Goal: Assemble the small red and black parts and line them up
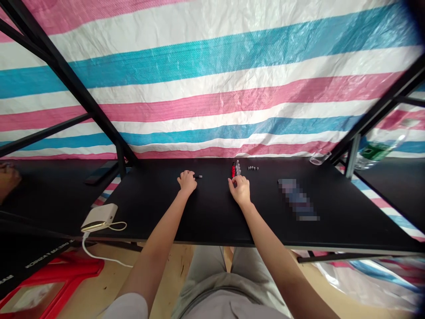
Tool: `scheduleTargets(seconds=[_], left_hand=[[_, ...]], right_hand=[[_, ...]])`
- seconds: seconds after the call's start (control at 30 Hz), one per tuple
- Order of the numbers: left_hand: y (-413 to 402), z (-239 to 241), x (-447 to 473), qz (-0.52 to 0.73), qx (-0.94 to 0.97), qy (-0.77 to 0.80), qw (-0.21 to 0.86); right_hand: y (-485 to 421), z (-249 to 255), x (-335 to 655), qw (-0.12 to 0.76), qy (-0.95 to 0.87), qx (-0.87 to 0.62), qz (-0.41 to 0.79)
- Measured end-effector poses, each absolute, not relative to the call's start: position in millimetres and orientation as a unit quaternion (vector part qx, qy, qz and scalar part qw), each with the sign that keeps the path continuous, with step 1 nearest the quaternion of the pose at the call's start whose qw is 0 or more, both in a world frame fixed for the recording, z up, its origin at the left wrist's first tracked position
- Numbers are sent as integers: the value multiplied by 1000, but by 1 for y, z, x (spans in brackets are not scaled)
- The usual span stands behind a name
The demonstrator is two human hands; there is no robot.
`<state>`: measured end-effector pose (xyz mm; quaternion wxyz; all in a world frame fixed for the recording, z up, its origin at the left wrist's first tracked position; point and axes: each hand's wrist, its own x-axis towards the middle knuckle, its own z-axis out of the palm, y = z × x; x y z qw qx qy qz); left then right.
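On the black table, my left hand (187,182) is closed with curled fingers against the surface. A small dark piece with a silvery end (198,177) sticks out to its right; the rest is hidden under the fingers. My right hand (240,189) lies at the near end of a row of small parts, thumb and fingers apart. Just beyond those fingertips are red pieces (233,170), and beside them a line of clear or silvery pieces (238,168). Several small metallic pieces (253,168) lie in a short row farther right.
A blurred-out phone-like object (297,199) lies right of my hands. A clear cup (319,157) stands at the back right. At the left edge sits a white box (100,217) with a cable. Another person's hand (8,180) rests on the adjoining left table.
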<state>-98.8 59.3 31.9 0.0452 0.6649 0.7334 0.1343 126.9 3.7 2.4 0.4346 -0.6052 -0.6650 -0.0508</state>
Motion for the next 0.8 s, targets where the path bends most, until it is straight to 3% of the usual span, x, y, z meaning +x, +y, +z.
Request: scheduleTargets(seconds=[0.2,0.37,0.47,0.8], left_hand=[[63,30,-96,188,677,707,82],[50,40,-68,322,729,555,240],[40,41,-50,392,728,489,279],[15,16,-31,475,638,453,404]], right_hand=[[1,5,124,445,-690,-570,-39],[-1,7,122,444,-707,-550,-17],[-3,10,122,423,-724,-545,2],[-4,9,124,375,-735,-564,9]])
